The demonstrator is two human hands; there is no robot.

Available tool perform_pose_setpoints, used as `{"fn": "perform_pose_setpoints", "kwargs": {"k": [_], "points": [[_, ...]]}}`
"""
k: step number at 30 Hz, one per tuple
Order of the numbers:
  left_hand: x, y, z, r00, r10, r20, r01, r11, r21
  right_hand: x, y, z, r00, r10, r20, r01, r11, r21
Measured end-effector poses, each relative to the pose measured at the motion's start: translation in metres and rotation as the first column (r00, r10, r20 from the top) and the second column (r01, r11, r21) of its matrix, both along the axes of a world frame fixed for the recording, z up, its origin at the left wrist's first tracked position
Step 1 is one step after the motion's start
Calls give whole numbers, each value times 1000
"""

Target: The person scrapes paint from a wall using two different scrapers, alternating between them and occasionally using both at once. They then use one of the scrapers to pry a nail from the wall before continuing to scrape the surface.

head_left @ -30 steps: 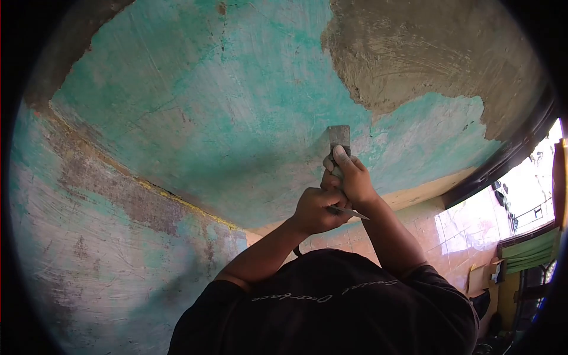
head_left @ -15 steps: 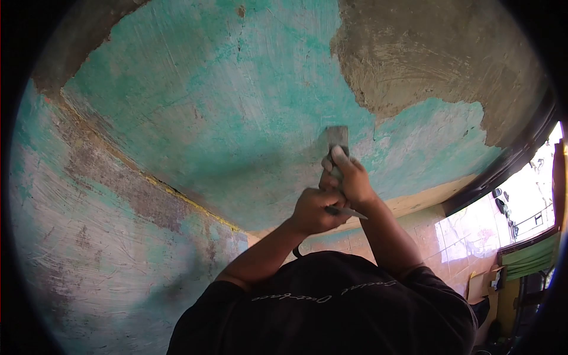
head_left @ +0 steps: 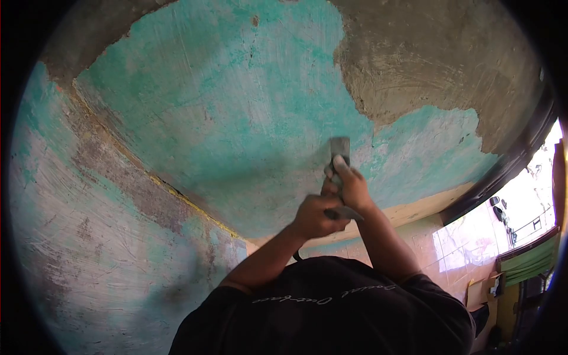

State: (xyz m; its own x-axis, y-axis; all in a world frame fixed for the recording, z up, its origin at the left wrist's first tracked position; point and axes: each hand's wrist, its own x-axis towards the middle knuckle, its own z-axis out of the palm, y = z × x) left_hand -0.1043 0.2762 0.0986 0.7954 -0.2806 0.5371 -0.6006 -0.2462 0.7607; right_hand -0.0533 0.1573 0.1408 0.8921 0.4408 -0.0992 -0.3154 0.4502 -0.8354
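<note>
My right hand (head_left: 355, 188) is closed around a putty knife (head_left: 340, 145), thumb pressed along its flat grey blade, which points up at the teal painted surface (head_left: 254, 112). Just below and to the left, my left hand (head_left: 319, 218) is wrapped round a second tool, a scraper (head_left: 350, 213) with a dark handle and a short blade sticking out to the right. Both hands are close together, and the left overlaps the right wrist in this view. The left hand's fingertips are mostly hidden.
Bare grey-brown plaster (head_left: 426, 59) borders the teal paint at upper right. A yellowish seam (head_left: 195, 207) separates a scratched, pale side wall (head_left: 106, 236). At right are a bright window (head_left: 526, 201), a green cloth (head_left: 532, 260) and a cardboard box (head_left: 480, 291).
Both hands and tools sit slightly lower in view, along with the surroundings. The left hand's scraper blade has turned, showing a broader, darker face. Both grips are kept.
</note>
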Motion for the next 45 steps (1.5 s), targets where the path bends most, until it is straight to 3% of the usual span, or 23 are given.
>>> {"fn": "perform_pose_setpoints", "kwargs": {"k": [4, 8, 9, 13, 15, 18, 20, 22, 24, 31, 34, 35, 37, 38, 39, 41, 43, 45], "points": [[0, 1, -4, 998, -12, -63, 15, 999, 38, 3, 2, -14, 999, 22, -48, -20, 999, 41], [12, 4, 22, 1000, 12, 9, -13, 996, 85, 8, -1, 16, 997, 28, 67, -28, 1000, 5], [16, 4, 20, 996, 34, 84, -40, 997, 66, 9, 0, 20, 997, 33, 74, -36, 998, 44], [5, 5, 14, 999, 34, -32, -35, 998, -48, 7, -3, 1, 986, 41, 159, -63, 988, 138], [-6, 6, -1, 989, 10, -145, -30, 990, -137, -1, -4, -4, 960, 56, 273, -94, 987, 128], [-20, 15, -1, 994, 60, -95, -72, 989, -129, -7, 0, -13, 926, 106, 363, -132, 990, 47], [-21, 26, -16, 996, 1, -91, -20, 977, -210, -9, 8, -11, 925, 138, 355, -129, 990, -49], [-26, 29, -25, 989, -27, -143, -23, 942, -336, -13, 14, -6, 889, 137, 437, -140, 990, -26], [-33, 31, -29, 977, -10, -215, -65, 939, -337, -17, 25, -3, 876, 105, 471, -118, 993, -1], [-36, 26, -15, 963, 187, -193, -248, 894, -372, -24, 22, 23, 927, -32, 374, 35, 999, 0], [-38, 1, 3, 957, 178, -231, -278, 798, -535, -25, 11, 29, 946, 0, 325, -29, 996, 84], [-39, 1, 1, 949, 108, -295, -248, 833, -495, -27, 7, 26, 944, -3, 329, -34, 994, 108], [-43, 3, -5, 906, -24, -423, -171, 893, -416, -31, -1, 20, 926, -20, 376, 26, 1000, -11], [-46, 3, -4, 874, -37, -485, -135, 939, -315, -33, -5, 16, 917, -26, 399, 58, 996, -69], [-49, 3, -1, 838, -39, -544, -92, 973, -212, -36, -9, 14, 874, -3, 486, 137, 961, -239], [-48, 2, 5, 764, -37, -644, -5, 998, -63, -34, -16, 10, 874, -31, 485, 200, 933, -301], [-36, -4, -1, 801, 21, -599, -47, 999, -28, -31, -21, 16, 859, -72, 508, 281, 894, -348], [-28, -13, 2, 834, 55, -549, -92, 995, -40, -24, -24, 41, 890, -58, 451, 236, 907, -349]]}}
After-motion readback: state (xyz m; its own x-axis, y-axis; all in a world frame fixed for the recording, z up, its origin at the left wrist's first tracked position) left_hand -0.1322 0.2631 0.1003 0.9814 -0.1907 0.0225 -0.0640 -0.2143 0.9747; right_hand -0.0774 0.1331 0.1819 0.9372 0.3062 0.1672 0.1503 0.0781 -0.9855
